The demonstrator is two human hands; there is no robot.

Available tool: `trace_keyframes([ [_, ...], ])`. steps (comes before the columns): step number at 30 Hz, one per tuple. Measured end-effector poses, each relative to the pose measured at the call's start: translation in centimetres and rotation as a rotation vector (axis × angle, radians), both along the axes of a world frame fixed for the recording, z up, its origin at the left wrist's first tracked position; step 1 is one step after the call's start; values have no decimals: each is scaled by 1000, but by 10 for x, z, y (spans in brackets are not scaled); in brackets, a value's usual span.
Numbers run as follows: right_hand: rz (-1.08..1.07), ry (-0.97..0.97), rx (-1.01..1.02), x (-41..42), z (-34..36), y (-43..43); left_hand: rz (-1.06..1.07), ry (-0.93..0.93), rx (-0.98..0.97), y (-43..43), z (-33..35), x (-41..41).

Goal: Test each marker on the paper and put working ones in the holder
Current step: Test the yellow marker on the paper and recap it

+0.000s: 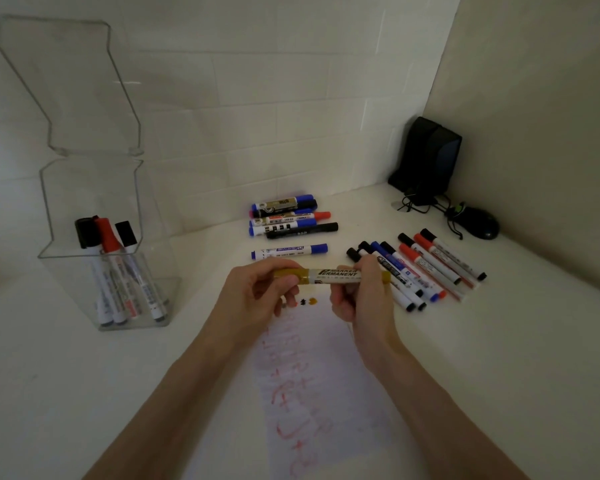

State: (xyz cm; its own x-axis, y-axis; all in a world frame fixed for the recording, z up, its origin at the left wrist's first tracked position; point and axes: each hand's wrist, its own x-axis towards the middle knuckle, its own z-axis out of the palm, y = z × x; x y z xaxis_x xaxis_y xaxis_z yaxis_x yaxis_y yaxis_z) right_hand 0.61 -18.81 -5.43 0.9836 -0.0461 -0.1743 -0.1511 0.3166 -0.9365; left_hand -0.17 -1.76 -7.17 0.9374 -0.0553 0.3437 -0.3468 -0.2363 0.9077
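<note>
Gold-capped permanent marker (333, 274), white labelled barrel, level between both hands

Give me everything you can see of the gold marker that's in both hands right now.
The gold permanent marker has a white label band printed PERMANENT in black, gold ends, and looks plastic. It lies level in the air above the top of the white paper sheet. The left hand grips its gold cap end; the right hand grips the barrel near the other end. The cap looks seated. Nothing else touches it.
</note>
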Motion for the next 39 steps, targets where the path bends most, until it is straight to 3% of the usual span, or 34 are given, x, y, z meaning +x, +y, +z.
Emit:
trace_keyframes([
  [13,21,-53,-89,-6,0,3,-10,-4,14,4,0,-4],
  [18,154,-48,-59,-1,0,-4,-49,-11,69,6,5,-5],
  [20,233,-101,-71,2,3,-10,-73,70,-92,2,14,-4],
  [23,364,-229,-264,-3,6,-9,-170,386,-708,-1,28,-2],
  [25,461,-243,-388,-4,9,-9,-172,483,-834,4,32,0],
  [29,579,-261,-485,0,11,-15,-47,475,-669,8,30,1],
  [33,524,-454,-633,-2,0,-1,-16,452,-616,7,29,2],
  [39,474,-507,-606,-1,-13,3,-16,452,-580,9,26,1],
])
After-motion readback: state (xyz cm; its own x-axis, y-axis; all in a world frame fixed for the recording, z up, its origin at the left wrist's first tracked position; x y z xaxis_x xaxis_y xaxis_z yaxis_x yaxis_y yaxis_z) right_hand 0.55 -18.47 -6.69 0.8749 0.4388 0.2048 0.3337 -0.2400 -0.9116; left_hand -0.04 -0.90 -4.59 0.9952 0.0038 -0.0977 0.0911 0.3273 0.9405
